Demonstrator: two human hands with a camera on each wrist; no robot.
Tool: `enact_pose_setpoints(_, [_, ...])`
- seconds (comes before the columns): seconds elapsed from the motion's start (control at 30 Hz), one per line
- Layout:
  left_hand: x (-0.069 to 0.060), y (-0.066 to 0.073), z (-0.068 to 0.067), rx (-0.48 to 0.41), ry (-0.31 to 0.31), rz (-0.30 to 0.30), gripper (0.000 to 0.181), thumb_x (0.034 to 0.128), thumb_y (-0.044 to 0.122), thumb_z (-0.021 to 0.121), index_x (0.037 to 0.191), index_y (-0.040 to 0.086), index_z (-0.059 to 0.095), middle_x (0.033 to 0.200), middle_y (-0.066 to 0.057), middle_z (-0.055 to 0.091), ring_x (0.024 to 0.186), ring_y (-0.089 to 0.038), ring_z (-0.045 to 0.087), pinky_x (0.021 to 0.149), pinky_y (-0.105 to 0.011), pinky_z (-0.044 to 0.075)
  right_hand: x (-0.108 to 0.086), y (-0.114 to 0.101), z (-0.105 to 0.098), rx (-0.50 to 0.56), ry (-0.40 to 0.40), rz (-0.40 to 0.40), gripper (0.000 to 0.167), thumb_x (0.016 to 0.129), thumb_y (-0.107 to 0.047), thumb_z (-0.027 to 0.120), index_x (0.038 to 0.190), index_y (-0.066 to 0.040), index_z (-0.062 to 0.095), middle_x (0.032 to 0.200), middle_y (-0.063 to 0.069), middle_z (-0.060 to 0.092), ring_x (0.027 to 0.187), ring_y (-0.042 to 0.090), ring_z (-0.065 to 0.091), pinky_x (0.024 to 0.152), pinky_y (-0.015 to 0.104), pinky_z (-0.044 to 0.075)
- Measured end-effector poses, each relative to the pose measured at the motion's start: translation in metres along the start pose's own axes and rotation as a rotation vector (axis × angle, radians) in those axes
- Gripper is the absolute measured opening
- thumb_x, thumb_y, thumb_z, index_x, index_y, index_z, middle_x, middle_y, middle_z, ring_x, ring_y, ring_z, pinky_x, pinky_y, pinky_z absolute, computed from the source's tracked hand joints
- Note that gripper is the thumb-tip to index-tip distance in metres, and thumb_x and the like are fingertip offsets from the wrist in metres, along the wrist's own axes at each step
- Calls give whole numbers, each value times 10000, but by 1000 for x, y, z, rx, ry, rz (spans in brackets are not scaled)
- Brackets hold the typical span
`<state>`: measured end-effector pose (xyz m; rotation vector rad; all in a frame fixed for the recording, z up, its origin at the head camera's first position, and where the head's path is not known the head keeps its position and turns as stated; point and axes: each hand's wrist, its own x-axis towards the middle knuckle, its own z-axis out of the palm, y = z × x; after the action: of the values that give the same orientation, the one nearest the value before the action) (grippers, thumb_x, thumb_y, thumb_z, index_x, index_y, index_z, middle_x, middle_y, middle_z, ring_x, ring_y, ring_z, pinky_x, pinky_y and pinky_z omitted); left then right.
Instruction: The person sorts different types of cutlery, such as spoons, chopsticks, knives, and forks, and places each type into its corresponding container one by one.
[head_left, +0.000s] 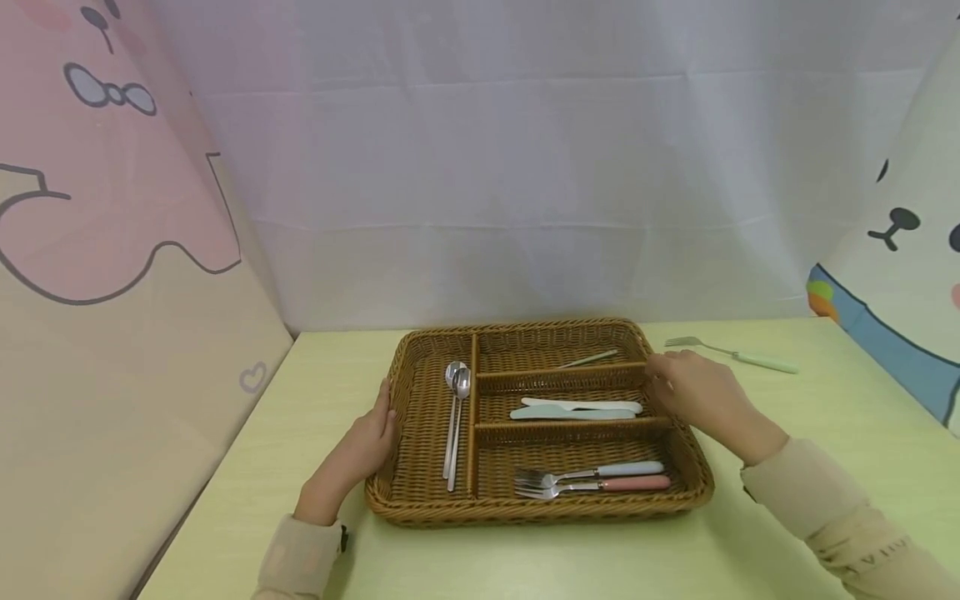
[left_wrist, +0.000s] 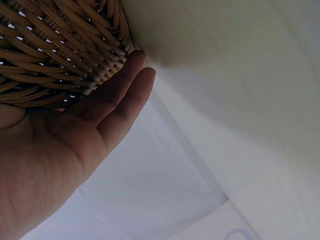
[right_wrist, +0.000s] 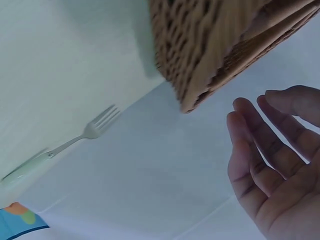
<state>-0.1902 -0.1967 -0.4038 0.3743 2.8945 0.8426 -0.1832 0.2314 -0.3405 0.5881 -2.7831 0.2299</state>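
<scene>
A brown wicker cutlery basket [head_left: 540, 514] with several compartments stands on the table. My left hand [head_left: 367, 437] rests against the basket's left outer wall, its fingers fairly straight in the left wrist view. Above the basket's right rim is my right hand [head_left: 701, 396]; the right wrist view shows its fingers loosely bent, apart from the basket and holding nothing. Two spoons [head_left: 454, 433] lie in the left compartment. Two table knives [head_left: 573, 412], white and pale green, occupy the middle one. The front compartment contains two forks [head_left: 630, 483] with blue and pink handles.
A fork [head_left: 761, 360] with a pale green handle lies on the table [head_left: 262, 467] to the basket's right. One thin pale green utensil [head_left: 590, 358] is partly hidden in the back compartment. White cloth [head_left: 525, 208] hangs behind, with printed panels at both sides.
</scene>
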Motion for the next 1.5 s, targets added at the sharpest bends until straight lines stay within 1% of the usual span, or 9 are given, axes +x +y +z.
enact_pose_setpoints(0.13, [0,0,-1,-1,6,5,568,1015,156,245,1436,-62,-67,1406,-346,265,1231,-449,397,1000,-535,363,7,18,3,-6,8,30,88,792,-7,619,876,-25,634,782,104,642,579,172,555,405,280,396])
enact_pose_setpoints(0.3, [0,0,-1,1,5,10,560,1016,145,236,1436,-58,-74,1413,-339,259,1244,-442,384,1006,-531,359,12,40,12,7,-37,93,170,801,11,581,963,41,622,830,183,663,631,256,610,435,329,453])
enact_pose_setpoints(0.63, [-1,1,0,4,6,9,558,1015,134,248,1437,-63,-59,1399,-342,288,1233,-441,402,997,-532,367,16,79,28,51,-115,221,239,810,2,519,1020,86,594,856,251,644,601,272,592,382,308,399])
enact_pose_setpoints(0.77, [0,-1,1,-2,6,9,559,1015,137,248,1438,-60,-61,1394,-344,293,1232,-441,402,997,-531,367,15,91,31,54,-149,260,256,795,4,525,1026,102,575,924,299,615,630,311,583,397,327,405])
enact_pose_setpoints(0.9, [0,-2,1,-3,10,6,562,1014,145,247,1437,-62,-60,1398,-340,290,1230,-440,406,994,-531,372,14,102,34,55,-176,297,288,778,12,518,1041,125,549,977,328,589,705,405,583,423,389,434])
enact_pose_setpoints(1.0, [0,-2,1,-4,10,5,562,1015,147,246,1438,-61,-59,1397,-339,292,1234,-439,401,998,-532,366,13,110,35,60,-188,326,305,773,24,498,1053,141,527,983,338,574,772,450,575,444,427,450])
enact_pose_setpoints(1.1, [0,-2,1,0,11,3,559,1015,142,246,1439,-56,-61,1396,-341,292,1237,-441,395,1003,-534,360,11,116,36,74,-196,356,292,767,32,470,1033,146,510,934,332,563,713,410,567,436,406,431])
enact_pose_setpoints(1.2, [-1,-1,1,4,13,3,558,1016,142,246,1439,-57,-57,1398,-342,288,1241,-443,389,1006,-536,356,10,119,36,82,-201,380,220,767,32,449,956,133,501,841,295,549,641,352,543,424,384,404])
enact_pose_setpoints(1.5, [0,-1,2,0,17,4,556,1014,133,250,1438,-62,-52,1400,-344,276,1244,-446,382,1010,-538,349,11,126,41,46,-197,384,256,778,32,471,993,170,462,875,344,509,774,497,498,455,459,437])
